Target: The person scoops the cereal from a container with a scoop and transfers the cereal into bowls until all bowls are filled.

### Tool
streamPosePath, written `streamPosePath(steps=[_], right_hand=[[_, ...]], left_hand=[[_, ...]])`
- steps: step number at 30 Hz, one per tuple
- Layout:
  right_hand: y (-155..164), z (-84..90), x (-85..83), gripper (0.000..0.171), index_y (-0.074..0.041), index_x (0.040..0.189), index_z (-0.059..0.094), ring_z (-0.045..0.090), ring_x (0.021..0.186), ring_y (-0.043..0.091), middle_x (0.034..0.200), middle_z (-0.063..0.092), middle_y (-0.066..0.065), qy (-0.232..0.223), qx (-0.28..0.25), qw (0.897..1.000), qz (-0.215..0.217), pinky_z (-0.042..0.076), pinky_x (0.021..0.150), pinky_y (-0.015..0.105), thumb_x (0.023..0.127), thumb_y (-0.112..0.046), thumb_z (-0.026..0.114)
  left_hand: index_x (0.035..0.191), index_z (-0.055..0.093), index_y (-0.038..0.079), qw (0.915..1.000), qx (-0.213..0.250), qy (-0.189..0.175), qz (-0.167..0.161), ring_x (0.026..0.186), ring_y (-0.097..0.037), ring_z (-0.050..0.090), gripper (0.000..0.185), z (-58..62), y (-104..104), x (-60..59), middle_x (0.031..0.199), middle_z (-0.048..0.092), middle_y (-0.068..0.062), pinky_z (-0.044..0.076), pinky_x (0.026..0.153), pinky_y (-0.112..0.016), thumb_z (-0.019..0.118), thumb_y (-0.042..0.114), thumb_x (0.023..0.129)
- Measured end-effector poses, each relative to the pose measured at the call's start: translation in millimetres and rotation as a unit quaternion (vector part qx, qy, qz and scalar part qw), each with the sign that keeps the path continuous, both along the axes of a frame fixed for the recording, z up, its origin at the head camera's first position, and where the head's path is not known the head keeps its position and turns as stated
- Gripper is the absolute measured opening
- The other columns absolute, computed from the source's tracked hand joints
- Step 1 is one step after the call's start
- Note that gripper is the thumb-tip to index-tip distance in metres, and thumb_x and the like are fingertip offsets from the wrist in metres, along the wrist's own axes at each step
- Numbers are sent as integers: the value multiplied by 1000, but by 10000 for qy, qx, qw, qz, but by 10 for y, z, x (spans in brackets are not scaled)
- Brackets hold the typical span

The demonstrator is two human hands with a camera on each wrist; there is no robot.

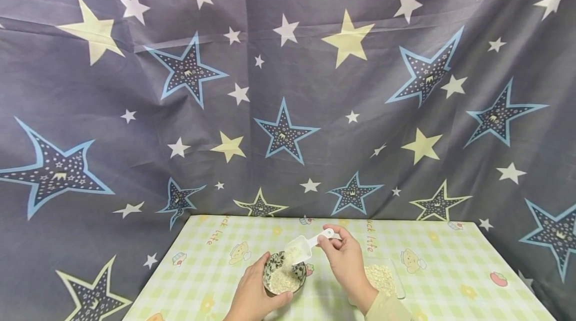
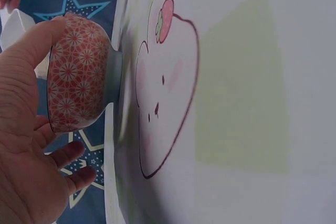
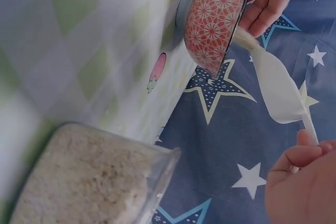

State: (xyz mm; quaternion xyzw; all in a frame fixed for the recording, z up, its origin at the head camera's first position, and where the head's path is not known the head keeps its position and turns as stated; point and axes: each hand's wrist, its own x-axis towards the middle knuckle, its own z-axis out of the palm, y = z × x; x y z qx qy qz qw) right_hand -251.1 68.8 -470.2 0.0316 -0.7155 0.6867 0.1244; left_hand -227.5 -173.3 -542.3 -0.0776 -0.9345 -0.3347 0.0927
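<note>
My left hand (image 1: 255, 292) holds a small bowl (image 2: 81, 74) by its sides, thumb at the near rim and fingers round the far side. The bowl has a red flower pattern outside, a dark leafy pattern inside and a pale blue foot close over the tabletop. Between thumb and fingers, my right hand (image 1: 347, 261) pinches the handle of a white scoop (image 3: 278, 87). The scoop tilts down over the bowl, and pale oat flakes (image 1: 288, 260) slide from its lip. More flakes (image 1: 282, 281) lie in the bottom of the bowl.
A clear plastic container (image 3: 167, 174) of oat flakes (image 1: 380, 277) stands to the right, partly behind my right wrist. Under everything is a green checked tablecloth (image 1: 189, 281) with cartoon prints. A dark star-patterned curtain (image 1: 297, 81) hangs behind the table's far edge.
</note>
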Motion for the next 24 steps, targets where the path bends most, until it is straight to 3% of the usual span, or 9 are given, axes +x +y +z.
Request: streamPosePath(steps=[8, 12, 15, 19, 24], right_hand=[[-3, 0, 39, 25, -13, 121, 72, 36, 48, 0, 62, 68, 0, 840, 465, 9954, 16, 28, 45, 16, 98, -9, 78], [3, -26, 61, 24, -20, 119, 73, 38, 49, -1, 59, 63, -6, 1127, 722, 9910, 21, 30, 45, 17, 97, -12, 79], [7, -60, 82, 24, -24, 118, 73, 44, 52, -2, 62, 67, -8, 1402, 913, 9859, 101, 37, 47, 18, 97, -14, 79], [10, -113, 105, 23, -23, 117, 74, 51, 54, -3, 69, 73, -9, 1982, 1225, 9720, 291, 45, 48, 19, 97, -13, 79], [2, -154, 135, 25, -20, 118, 73, 45, 55, -9, 68, 71, -9, 2834, 1487, 9464, 427, 42, 45, 15, 97, -7, 77]], left_hand=[[160, 45, 5, 9999, 28, -88, 90, 134, -36, 60, 120, -15, 9, -14, 151, 61, -15, 52, 111, -61, 92, 66, 68], [160, 45, 6, 9999, 28, -75, 106, 135, -36, 60, 119, -19, 11, -13, 151, 61, -15, 52, 111, -61, 92, 66, 68], [160, 46, 6, 9999, 71, -90, 102, 135, -38, 60, 119, -4, 16, -2, 152, 60, -15, 52, 111, -62, 92, 66, 68], [160, 46, 5, 9998, 136, -107, 61, 136, -40, 60, 118, 22, 19, 15, 153, 60, -16, 52, 110, -64, 93, 65, 69], [160, 45, 5, 9998, 184, -106, 19, 136, -40, 59, 118, 25, 20, 28, 154, 59, -16, 52, 110, -64, 94, 62, 70]])
